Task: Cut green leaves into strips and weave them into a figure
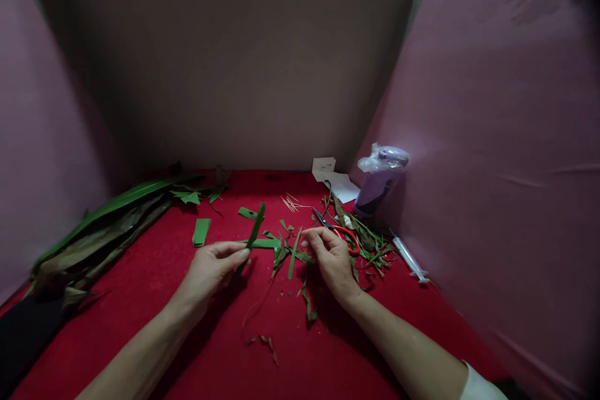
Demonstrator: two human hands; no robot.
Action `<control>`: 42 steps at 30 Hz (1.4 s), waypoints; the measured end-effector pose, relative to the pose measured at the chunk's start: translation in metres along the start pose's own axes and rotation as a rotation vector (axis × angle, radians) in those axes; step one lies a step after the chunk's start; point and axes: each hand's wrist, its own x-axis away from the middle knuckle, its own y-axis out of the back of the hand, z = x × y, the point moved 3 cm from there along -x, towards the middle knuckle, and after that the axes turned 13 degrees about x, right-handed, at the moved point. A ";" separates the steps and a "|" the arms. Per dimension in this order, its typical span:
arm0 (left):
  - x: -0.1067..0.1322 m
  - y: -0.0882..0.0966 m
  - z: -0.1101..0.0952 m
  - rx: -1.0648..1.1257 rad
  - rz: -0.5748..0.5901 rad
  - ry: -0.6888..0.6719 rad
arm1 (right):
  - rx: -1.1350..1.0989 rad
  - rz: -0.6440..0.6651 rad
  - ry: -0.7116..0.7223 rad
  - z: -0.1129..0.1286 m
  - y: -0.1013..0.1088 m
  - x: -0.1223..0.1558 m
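My left hand [213,269] is closed in a pinch on a narrow green leaf strip [255,225] that stands up at a slant from my fingertips. My right hand [330,256] rests with fingers curled over a pile of green leaf scraps [290,250] on the red cloth [225,350]. Whether it holds a scrap is hidden. Red-handled scissors [340,232] lie just beyond my right hand's fingers.
Long green and dried leaves [103,225] lie along the left side. A cut green piece [201,231] lies apart. A purple bottle wrapped in plastic [379,181], white paper [335,178], thin sticks [291,202] and a syringe [409,257] sit at the right. Pinkish panels wall the space.
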 end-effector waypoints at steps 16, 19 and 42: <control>-0.016 0.003 -0.041 -0.105 -0.113 -0.113 | 0.364 0.081 0.094 -0.006 -0.001 -0.007; -0.007 -0.006 -0.043 -0.085 -0.022 -0.035 | 0.489 0.143 0.112 -0.005 -0.004 -0.008; -0.018 -0.017 0.016 0.140 0.116 -0.029 | 0.989 0.320 0.144 0.010 -0.026 -0.017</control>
